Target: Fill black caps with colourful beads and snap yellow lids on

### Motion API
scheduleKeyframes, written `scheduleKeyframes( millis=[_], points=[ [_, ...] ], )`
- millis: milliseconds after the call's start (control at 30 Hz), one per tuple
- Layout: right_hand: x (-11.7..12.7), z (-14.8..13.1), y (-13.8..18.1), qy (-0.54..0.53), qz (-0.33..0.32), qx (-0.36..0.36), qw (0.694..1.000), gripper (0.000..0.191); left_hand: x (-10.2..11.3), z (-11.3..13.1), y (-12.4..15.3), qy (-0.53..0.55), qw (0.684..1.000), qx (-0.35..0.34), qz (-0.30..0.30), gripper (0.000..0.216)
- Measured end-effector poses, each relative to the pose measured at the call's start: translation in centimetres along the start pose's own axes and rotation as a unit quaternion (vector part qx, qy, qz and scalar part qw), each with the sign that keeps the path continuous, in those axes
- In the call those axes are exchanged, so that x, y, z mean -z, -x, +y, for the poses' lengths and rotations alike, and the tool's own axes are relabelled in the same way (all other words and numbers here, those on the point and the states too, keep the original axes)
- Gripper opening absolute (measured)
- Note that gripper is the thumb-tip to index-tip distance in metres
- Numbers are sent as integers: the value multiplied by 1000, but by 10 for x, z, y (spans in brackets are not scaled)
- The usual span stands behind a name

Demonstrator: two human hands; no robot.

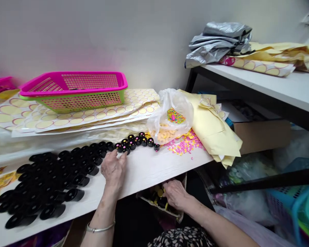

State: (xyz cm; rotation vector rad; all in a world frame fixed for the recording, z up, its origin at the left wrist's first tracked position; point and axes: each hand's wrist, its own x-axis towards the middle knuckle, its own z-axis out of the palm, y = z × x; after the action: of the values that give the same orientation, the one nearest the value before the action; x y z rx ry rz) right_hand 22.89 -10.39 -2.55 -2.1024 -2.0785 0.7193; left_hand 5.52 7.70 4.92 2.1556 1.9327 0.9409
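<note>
My left hand (114, 168) rests at the table's front, its thumb and forefinger curled at a small round black cup (126, 150) at the lower end of a row. Several black cups (137, 140) in that row have pink or yellow bits in them. A large group of similar black cups (48, 185) stands close together to the left. Below the table edge, my right hand (175, 194) reaches into an open box (167, 214) with yellow and black pieces (159, 192); its fingertips are hidden there.
A clear plastic bag (159, 120) of colourful beads sits behind scattered pink and yellow bits (185, 144). A pink and green basket (74, 99) stands on printed sheets (139, 99). Yellow paper (208, 127) overhangs the table's right end. A white shelf (278, 82) rises at right.
</note>
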Motion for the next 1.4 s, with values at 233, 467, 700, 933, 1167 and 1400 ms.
scheduleKeyframes(
  millis=[233,467,700,933,1167,1400],
  points=[
    [9,-2,-11,-7,-23,-36,999,20,-1,22,-7,-74,995,48,-52,41],
    [9,-3,-15,-18,-18,-57,998,20,7,24,3,-10,999,18,38,32],
    [55,-8,18,-115,31,52,992,9,2,47,49,245,956,92,-130,34],
    [145,45,-47,30,338,-208,917,22,-22,45,65,298,944,-1,-145,23],
    [146,72,-95,63,325,-228,915,25,-26,39,70,335,925,8,-178,34],
    [127,64,-61,96,390,-178,899,24,-24,38,70,346,920,6,-186,27]
  ],
)
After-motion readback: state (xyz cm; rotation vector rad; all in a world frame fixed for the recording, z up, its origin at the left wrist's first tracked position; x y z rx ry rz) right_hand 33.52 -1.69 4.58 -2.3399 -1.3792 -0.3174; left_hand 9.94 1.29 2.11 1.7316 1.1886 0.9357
